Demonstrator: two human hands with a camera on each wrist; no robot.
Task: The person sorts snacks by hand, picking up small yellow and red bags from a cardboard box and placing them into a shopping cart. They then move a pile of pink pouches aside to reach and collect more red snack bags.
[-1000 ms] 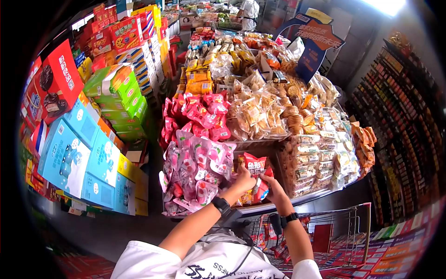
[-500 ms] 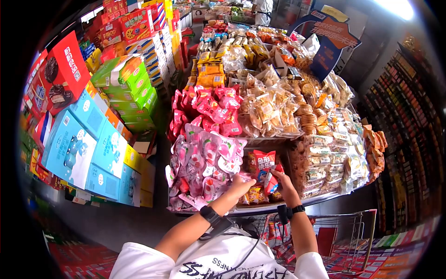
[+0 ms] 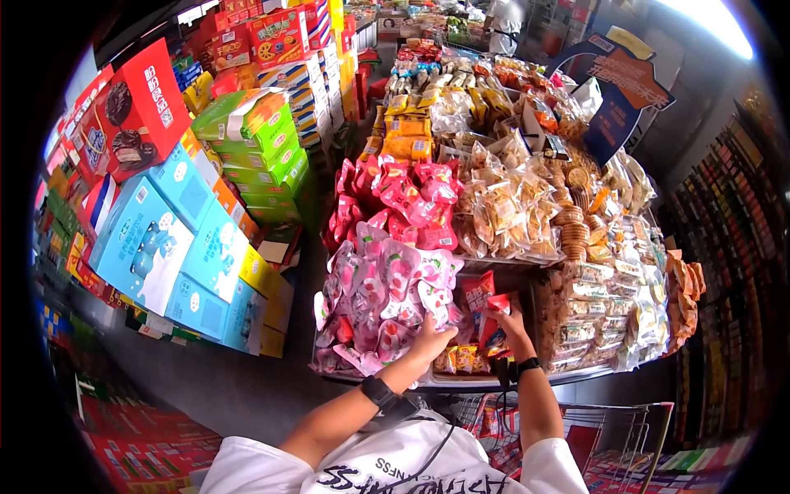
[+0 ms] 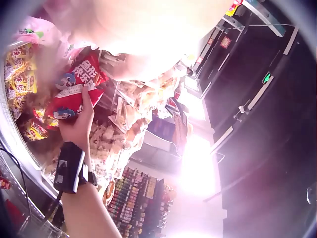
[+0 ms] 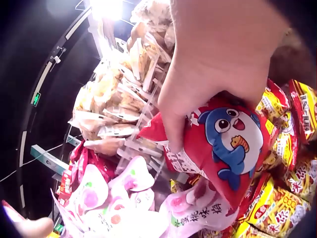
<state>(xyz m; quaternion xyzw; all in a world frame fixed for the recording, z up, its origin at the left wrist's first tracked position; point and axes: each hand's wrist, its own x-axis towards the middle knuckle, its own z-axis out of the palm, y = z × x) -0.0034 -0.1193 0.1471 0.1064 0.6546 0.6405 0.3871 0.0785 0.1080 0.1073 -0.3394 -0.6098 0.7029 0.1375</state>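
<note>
Supermarket stock crowds every side: boxed goods stacked on the left, a bottle shelf on the right, and between them a long table point(image 3: 576, 375) heaped with snacks. At its near edge the right grip point(image 3: 508, 323) has its fingers and thumb curled round a red fish-snack packet point(image 3: 481, 296). The thumb lies across the printed face beside the blue cartoon fish point(image 5: 230, 141). The packet stands nearly upright, its long axis running up and away from the person, so most of it lies above and beyond the fingers. It hangs over a bin of small yellow packets point(image 3: 461, 360).

The left grip point(image 3: 432, 339) sits just to the left, near the packet, against the heap of pink peach-candy pouches point(image 3: 378, 288); whether it clasps one I cannot tell.

Pouches press in on the left and clear-wrapped biscuit packs point(image 3: 576, 317) on the right. Open room lies toward the person, where a wire shopping trolley point(image 3: 613, 412) stands below the table edge.
</note>
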